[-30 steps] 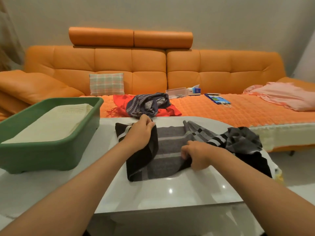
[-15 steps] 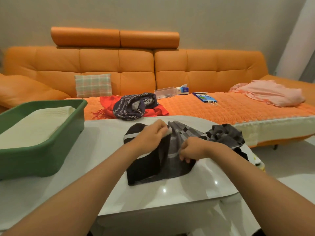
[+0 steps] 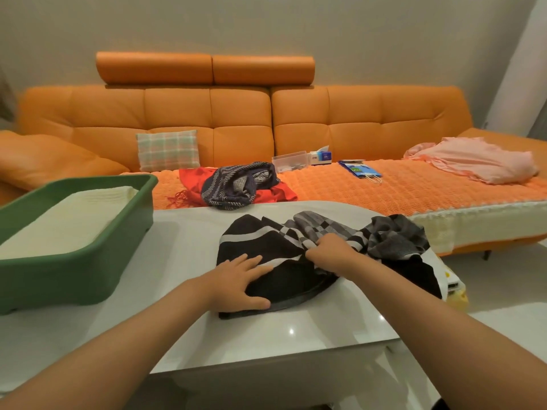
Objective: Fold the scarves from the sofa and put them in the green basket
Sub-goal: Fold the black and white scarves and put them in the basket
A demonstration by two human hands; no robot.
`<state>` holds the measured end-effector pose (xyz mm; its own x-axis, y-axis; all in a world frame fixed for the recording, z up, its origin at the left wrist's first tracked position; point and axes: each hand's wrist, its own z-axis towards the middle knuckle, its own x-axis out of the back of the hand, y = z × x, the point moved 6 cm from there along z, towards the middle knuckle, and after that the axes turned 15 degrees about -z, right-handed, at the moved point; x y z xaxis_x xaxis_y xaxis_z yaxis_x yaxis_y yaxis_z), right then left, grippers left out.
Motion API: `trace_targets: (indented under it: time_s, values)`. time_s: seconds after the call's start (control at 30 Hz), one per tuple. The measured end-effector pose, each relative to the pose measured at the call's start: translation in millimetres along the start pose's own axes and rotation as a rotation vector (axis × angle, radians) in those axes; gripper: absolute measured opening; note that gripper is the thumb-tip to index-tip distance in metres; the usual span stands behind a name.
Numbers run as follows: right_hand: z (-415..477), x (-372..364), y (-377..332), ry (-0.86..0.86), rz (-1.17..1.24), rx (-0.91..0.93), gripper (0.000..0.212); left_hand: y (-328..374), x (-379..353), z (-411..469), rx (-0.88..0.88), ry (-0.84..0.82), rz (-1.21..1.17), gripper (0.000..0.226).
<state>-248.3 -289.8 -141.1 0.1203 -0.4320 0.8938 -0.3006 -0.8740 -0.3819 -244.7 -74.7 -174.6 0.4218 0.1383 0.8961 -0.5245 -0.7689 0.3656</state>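
Folding the checked scarf, more waiting

Pressing down with fingers spread, the left hand [image 3: 239, 279] pins the black-and-grey scarf [image 3: 291, 284] mid-worktop [image 3: 183, 241], while the right hand [image 3: 328, 255] bunches its loose length in curled fingers. The tail trails toward 3 o'clock, unfolded. At 9 o'clock the green basket [image 3: 74, 279] holds one folded cream cloth [image 3: 68, 220]. At 12 o'clock, on the sofa [image 3: 236, 119], a navy striped scarf [image 3: 236, 184] lies crumpled over a red scarf [image 3: 276, 193]. By my reckoning: one in, one midway, at least two left.
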Motion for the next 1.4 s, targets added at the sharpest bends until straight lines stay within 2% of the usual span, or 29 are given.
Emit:
trace_targets:
  time_s: [0.07,0.13,0.23,0.3,0.37,0.4,0.47,0.53,0.67,0.73,0.8,0.83,0.93,1.03,1.1,1.17,1.3,1.37,1.4]
  values:
    - [-5.7,1.3,-7.1,-0.022,0.193,-0.003,0.012,-9.6,11.3,-7.8,0.049,0.019,0.026,0.079]
    - [-13.8,-4.4,-18.8,-0.106,0.216,0.048,0.018,-18.0,25.7,-16.5,0.123,0.054,0.058,0.067]
    - [-21.3,-16.6,-36.9,-0.186,0.047,0.255,0.025,-29.1,43.4,-27.5,0.223,0.191,0.054,0.052]
    - [-21.1,-18.8,-42.8,-0.176,-0.105,0.355,0.029,-36.3,44.9,-32.0,0.273,0.289,0.041,0.06]
    - [-18.5,-14.5,-43.5,-0.113,-0.35,0.398,0.021,-42.5,35.3,-30.4,0.308,0.305,-0.013,0.079]
    - [-18.3,-11.9,-42.4,-0.077,-0.477,0.409,0.019,-41.1,29.4,-27.5,0.289,0.292,-0.058,0.086]
    - [-14.2,-9.7,-35.0,-0.04,-0.672,0.391,0.039,-33.1,19.6,-20.2,0.2,0.244,-0.169,0.094]
    - [-4.3,-10.4,-25.9,-0.014,-0.787,0.36,0.047,-27.0,11.8,-14.4,0.142,0.153,-0.187,0.098]
    - [4.6,-8.1,-20.5,0.039,-0.774,0.364,0.038,-51.1,13.1,-8.3,0.232,-0.043,-0.011,0.09]
    - [4.2,-2.1,-21.7,0.116,-0.724,0.377,0.036,-68.7,29.4,-8.9,0.309,-0.069,0.005,0.083]
    - [5.4,13.9,-16.0,0.252,-0.788,0.291,0.043,-76.0,46.7,-8.0,0.348,0.011,-0.009,0.072]
    - [7.0,23.0,-7.8,0.278,-0.825,0.206,0.055,-74.6,53.9,-6.5,0.345,0.093,-0.012,0.066]
    - [7.0,37.5,28.5,0.139,-0.824,-0.049,0.095,-44.8,69.9,2.4,0.229,0.387,0.103,0.051]
    - [5.4,35.5,62.3,-0.043,-0.673,-0.164,0.108,10.2,74.3,20.4,-0.017,0.551,-0.015,0.037]
    - [5.9,32.0,70.7,-0.102,-0.59,-0.15,0.105,50.1,69.0,33.7,-0.144,0.532,-0.171,0.033]
    - [8.8,32.7,69.3,-0.075,-0.597,-0.072,0.093,81.5,53.1,52.1,-0.198,0.447,-0.248,0.035]
    - [19.9,46.0,66.2,0.047,-0.57,0.055,0.049,105.7,22.5,95.9,-0.099,0.298,-0.194,0.05]
    - [26.2,61.6,66.8,0.211,-0.553,0.082,0.042,107.2,22.1,110.2,-0.041,0.311,-0.137,0.039]
    - [28.2,73.2,65.2,0.368,-0.52,0.115,0.04,107.2,26.4,113.4,-0.029,0.363,-0.157,0.033]
